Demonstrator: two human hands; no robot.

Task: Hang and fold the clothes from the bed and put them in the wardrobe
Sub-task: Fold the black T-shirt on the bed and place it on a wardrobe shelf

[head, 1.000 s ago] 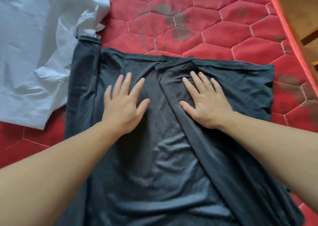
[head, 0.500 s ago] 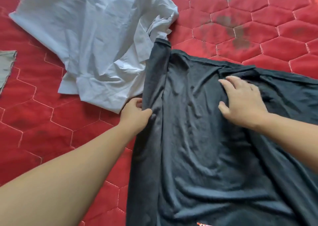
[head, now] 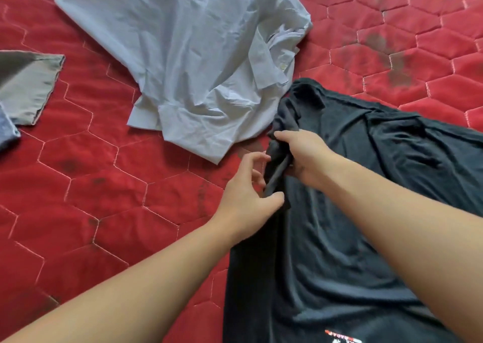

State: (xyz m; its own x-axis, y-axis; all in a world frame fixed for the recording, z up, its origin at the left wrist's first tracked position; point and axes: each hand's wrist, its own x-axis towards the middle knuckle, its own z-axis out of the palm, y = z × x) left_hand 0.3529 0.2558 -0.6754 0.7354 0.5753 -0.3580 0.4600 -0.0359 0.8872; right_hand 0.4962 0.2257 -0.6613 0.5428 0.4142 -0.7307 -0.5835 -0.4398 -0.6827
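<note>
A dark grey T-shirt (head: 352,212) lies spread on the red quilted bed (head: 117,199), with a red and white print at its near hem. My right hand (head: 300,152) grips the bunched left sleeve of the T-shirt. My left hand (head: 251,191) is just below it at the shirt's left edge, thumb pressed on the fabric and fingers curled beside the sleeve. A crumpled pale blue shirt (head: 188,55) lies beyond, touching the T-shirt's sleeve end.
At the left edge of the bed lie a grey-brown garment (head: 28,84) and a corner of a blue-grey one (head: 6,131). The red mattress cover shows dark stains at the upper right.
My right hand moved left from the middle of the T-shirt to the left sleeve and took hold of it. The sleeve is now bunched up. The view shifted left.
</note>
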